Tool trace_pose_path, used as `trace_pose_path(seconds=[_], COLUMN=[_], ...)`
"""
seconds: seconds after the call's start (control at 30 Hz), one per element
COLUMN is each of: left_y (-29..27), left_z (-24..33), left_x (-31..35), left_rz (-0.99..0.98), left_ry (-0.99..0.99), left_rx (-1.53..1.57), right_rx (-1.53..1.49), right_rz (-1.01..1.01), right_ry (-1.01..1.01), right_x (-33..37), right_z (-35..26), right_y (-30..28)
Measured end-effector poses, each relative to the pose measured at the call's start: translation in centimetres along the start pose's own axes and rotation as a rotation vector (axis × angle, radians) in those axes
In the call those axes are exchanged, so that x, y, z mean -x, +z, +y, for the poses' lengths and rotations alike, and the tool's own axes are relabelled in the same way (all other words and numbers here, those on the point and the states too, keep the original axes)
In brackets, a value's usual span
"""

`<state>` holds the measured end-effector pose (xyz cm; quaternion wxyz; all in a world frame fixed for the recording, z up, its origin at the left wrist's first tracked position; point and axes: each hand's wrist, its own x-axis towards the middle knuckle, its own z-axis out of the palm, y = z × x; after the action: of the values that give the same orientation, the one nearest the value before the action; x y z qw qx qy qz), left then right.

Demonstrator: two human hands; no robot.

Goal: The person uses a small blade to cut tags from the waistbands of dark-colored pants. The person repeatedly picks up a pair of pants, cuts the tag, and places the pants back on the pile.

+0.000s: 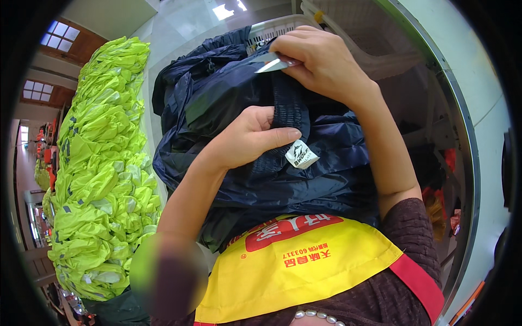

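Observation:
A dark navy garment [225, 100] of thin, shiny cloth lies bunched up in front of me. Its gathered elastic waistband [288, 106] is gripped by my left hand [244, 138], with the thumb on top and the fingers tucked behind the band. Just below that thumb, a white label [300, 155] hangs from the band. Above the band, my right hand [323, 60] is closed around thread snips [272, 66]. Two pointed metal blades stick out to the left, slightly apart and over the cloth. The handle is hidden in my fist.
Along the left runs a long heap of neon yellow garments [103, 174]. A white plastic basket [277, 26] stands behind the navy cloth, and a pale crate [375, 32] is at the far right. A metal-edged surface [462, 98] borders the right side. My yellow apron [304, 261] shows below.

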<state>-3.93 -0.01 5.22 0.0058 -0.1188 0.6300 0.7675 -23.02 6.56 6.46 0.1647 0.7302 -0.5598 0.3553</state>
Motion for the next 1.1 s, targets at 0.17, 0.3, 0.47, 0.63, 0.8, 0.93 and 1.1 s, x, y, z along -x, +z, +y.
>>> trace_pose_path(seconds=[0.17,0.3,0.47,0.63,0.8,0.93,1.1], left_y=[1.2,0.6,1.0,0.7,-0.4,-0.1,-0.4], left_z=[0.0,0.8,1.5,1.3,0.6,-0.4,-0.7], left_x=[1.3,2.1,3.2,2.6,0.9,0.7,0.6], left_rz=[0.159,0.277,0.455,0.619,0.214,0.368,0.348], left_ry=[0.348,0.508,0.624,0.874,0.918,0.654,0.529], left_rx=[-0.411,-0.808,-1.254,-1.238,-0.890,-0.664,-0.628], right_rx=[-0.227,-0.593,-0.823,-1.015,-1.460,-1.389,-1.396], right_rz=[-0.042,-0.156,-0.137,-0.158,-0.264,-0.175,-0.105], right_ry=[0.121,0.341,0.398,0.400,0.479,0.713,0.777], right_x=[0.3,1.0,1.5,1.1,2.6,4.4,2.9], right_z=[1.8,0.6,-0.2,-0.5,-0.6,-1.5,-2.8], right_y=[3.3,4.0,4.2,4.3,6.9,7.4,1.2])
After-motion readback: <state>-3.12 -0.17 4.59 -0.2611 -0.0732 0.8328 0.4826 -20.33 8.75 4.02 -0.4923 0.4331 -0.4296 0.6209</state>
